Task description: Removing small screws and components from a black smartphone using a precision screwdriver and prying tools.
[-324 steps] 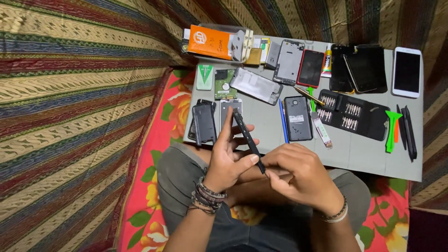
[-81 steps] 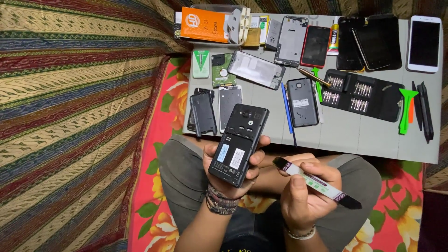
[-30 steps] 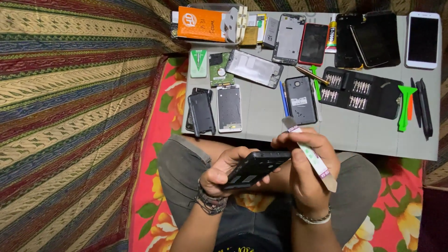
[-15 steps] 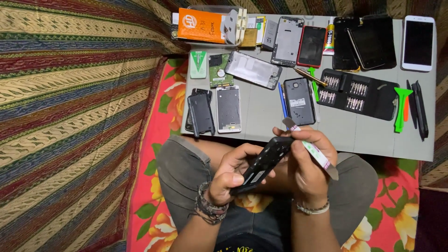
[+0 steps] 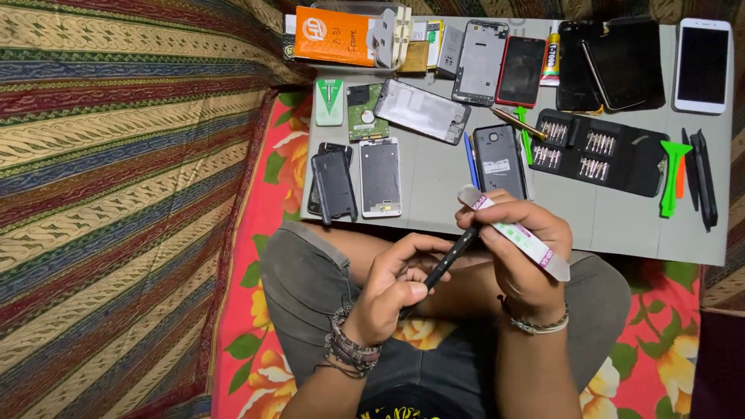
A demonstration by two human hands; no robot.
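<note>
Closest to me, my left hand (image 5: 392,291) grips a black phone (image 5: 444,260) turned edge-on, fingers curled around its lower end so it slants up toward my right hand (image 5: 521,252). That hand meets the phone's upper end, and its fingers are closed on a flat white pry tool (image 5: 516,233) that points down to the right. Both hands hover over my lap, just short of the grey board's (image 5: 621,225) near edge.

Along that near edge the board is mostly bare on the right, the widest free patch I have. At the near left corner lie a dark phone (image 5: 334,185) and a white phone frame (image 5: 380,177), side by side. Mid-board, a grey phone back (image 5: 499,161) sits just beyond my right knuckles, with a blue pen (image 5: 471,161) beside it and a black screwdriver-bit case (image 5: 601,151) to its right. Green and black pry tools (image 5: 687,174) crowd the right edge. The far edge is packed: an orange box (image 5: 334,35) at the far left corner, then frames and dark phones, and a white phone (image 5: 702,54) at the far right corner.
</note>
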